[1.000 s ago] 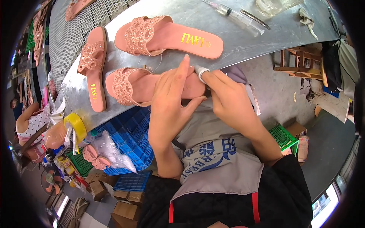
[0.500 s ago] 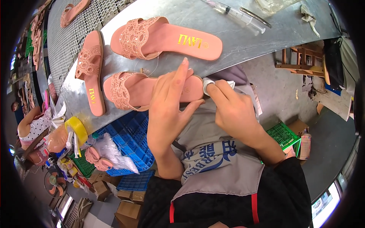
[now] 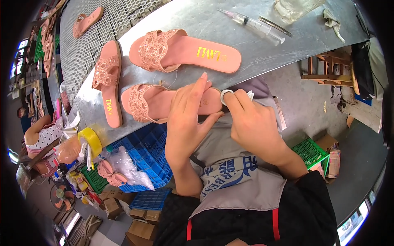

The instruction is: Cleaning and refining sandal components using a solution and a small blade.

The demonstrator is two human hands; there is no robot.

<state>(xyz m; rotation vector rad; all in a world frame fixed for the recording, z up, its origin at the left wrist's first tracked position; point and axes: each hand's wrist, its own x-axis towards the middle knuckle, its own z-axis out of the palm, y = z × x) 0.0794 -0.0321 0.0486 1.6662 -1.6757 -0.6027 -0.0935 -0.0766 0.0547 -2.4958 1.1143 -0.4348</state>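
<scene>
A pink sandal [image 3: 158, 102] with a cut-out, studded strap lies on the metal table near its front edge. My left hand [image 3: 184, 119] holds it, fingers across the insole and thumb along the near side of the heel. My right hand [image 3: 256, 129] is closed on a white cloth [image 3: 226, 97], wrapped about a fingertip and pressed at the rim of the heel. Part of the cloth is hidden inside that hand. Two similar sandals lie close by: one sandal [image 3: 205, 53] just beyond, another sandal [image 3: 110, 82] to the left.
On the metal table [image 3: 266, 57] lie a syringe [image 3: 254, 25], tweezers [image 3: 275, 25], a glass container [image 3: 297, 9] and a crumpled rag [image 3: 333, 24]. Yellow tape [image 3: 92, 141] sits at the left edge. A blue crate [image 3: 152, 151] stands below; a wooden stool [image 3: 328, 71] is to the right.
The whole view has shifted slightly, so the table and sandals appear lower and further right. Both hands stay at the same sandal, with the cloth still at its heel.
</scene>
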